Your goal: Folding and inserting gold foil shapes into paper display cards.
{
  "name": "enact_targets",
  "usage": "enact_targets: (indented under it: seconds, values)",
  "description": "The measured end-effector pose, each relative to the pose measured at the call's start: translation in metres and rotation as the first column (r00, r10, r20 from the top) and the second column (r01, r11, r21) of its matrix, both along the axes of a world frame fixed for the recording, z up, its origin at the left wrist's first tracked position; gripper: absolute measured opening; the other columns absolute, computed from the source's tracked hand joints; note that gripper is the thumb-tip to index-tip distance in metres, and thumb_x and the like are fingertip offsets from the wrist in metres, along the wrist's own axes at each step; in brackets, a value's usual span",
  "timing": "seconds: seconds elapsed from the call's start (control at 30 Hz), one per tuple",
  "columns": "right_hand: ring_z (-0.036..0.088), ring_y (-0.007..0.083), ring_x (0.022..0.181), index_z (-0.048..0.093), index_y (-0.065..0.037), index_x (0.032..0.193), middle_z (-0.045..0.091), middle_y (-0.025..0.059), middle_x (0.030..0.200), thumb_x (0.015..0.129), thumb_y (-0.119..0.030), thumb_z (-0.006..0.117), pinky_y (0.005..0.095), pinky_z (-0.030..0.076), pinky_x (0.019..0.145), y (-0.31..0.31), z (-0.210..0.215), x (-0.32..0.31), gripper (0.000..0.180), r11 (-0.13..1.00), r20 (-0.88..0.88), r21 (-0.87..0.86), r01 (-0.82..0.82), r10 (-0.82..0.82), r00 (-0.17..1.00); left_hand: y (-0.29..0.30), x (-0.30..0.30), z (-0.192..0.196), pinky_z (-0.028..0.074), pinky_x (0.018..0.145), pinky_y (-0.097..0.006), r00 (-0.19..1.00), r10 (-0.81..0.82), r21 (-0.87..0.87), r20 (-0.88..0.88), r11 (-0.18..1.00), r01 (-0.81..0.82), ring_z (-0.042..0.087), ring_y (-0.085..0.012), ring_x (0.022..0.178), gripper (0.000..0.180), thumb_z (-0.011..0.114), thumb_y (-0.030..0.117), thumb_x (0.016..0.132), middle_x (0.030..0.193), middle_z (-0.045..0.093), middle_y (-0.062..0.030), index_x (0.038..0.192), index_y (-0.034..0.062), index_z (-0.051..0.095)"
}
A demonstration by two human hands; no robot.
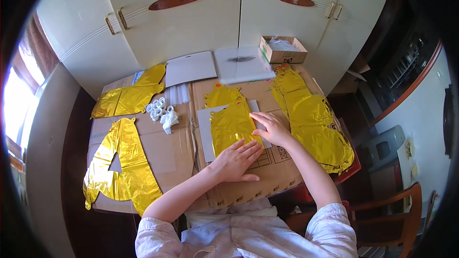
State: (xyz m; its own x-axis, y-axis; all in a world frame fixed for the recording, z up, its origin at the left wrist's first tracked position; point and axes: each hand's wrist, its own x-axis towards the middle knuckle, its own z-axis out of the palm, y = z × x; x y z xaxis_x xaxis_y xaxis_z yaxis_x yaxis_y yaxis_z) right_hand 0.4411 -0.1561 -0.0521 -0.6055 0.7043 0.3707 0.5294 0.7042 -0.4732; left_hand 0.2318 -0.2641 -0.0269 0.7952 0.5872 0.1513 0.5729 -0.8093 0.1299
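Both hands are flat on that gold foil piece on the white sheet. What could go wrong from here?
1. The left hand and right hand press the gold foil piece; it could crease or slide off the white sheet.
2. The foil stack on the right reaches the table edge and could slip off if the right arm nudges it.
3. The small white rolls lie loose and could roll away.

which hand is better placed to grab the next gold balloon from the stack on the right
The right hand: it rests on the gold foil balloon nearest the stack of gold balloons. The left hand lies flat farther away.
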Motion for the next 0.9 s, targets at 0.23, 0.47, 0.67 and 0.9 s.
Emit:
enact_targets:
  seconds: [0.23, 0.47, 0.67, 0.9]
  values:
    - [0.054, 0.0301, 0.12, 0.052, -0.007, 0.134, 0.056, 0.011, 0.134, 0.081, -0.025, 0.074, 0.0406, 0.042, 0.102, -0.001, -0.001, 0.0, 0.06, 1.0, 0.026, 0.025, 0.004, -0.005, 1.0, 0.006, -0.01, -0.008, 0.024, 0.115, -0.051, 0.998, 0.058, -0.016, 0.032, 0.998, -0.058, 0.032, -0.0313, 0.141, 0.093, 0.039, 0.074, 0.087, 0.151, 0.037, -0.0158, 0.146, 0.0026, 0.035]
    - [0.055, 0.0306, 0.119, 0.053, -0.008, 0.133, 0.055, 0.0115, 0.135, 0.083, -0.025, 0.072, 0.0403, 0.043, 0.102, -0.002, -0.001, 0.0, 0.056, 0.999, 0.04, 0.023, 0.024, -0.024, 0.999, 0.0, -0.009, -0.007, 0.021, 0.113, -0.059, 0.986, 0.164, 0.042, -0.019, 0.986, -0.163, 0.028, -0.0415, 0.141, 0.091, 0.037, 0.079, 0.084, 0.152, 0.034, -0.0185, 0.147, 0.012, 0.037]
    - [0.052, 0.0272, 0.126, 0.064, -0.007, 0.121, 0.06, 0.0091, 0.131, 0.089, -0.022, 0.066, 0.0395, 0.041, 0.105, -0.012, 0.0, 0.008, 0.035, 0.994, -0.039, 0.085, -0.075, 0.079, 0.996, 0.001, -0.009, -0.007, 0.02, 0.113, -0.06, 0.983, 0.181, 0.061, -0.034, 0.982, -0.178, 0.027, -0.0411, 0.141, 0.093, 0.037, 0.08, 0.082, 0.152, 0.032, -0.0185, 0.147, 0.0125, 0.038]
    - [0.044, 0.0231, 0.135, 0.065, -0.012, 0.124, 0.057, 0.0022, 0.137, 0.095, -0.029, 0.058, 0.0418, 0.035, 0.111, -0.004, -0.003, 0.01, 0.034, 0.984, 0.193, 0.11, -0.142, 0.119, 0.974, 0.001, -0.008, -0.008, 0.02, 0.113, -0.06, 0.983, 0.18, 0.044, -0.023, 0.983, -0.179, 0.027, -0.0403, 0.142, 0.095, 0.038, 0.081, 0.081, 0.152, 0.033, -0.0178, 0.146, 0.0126, 0.038]
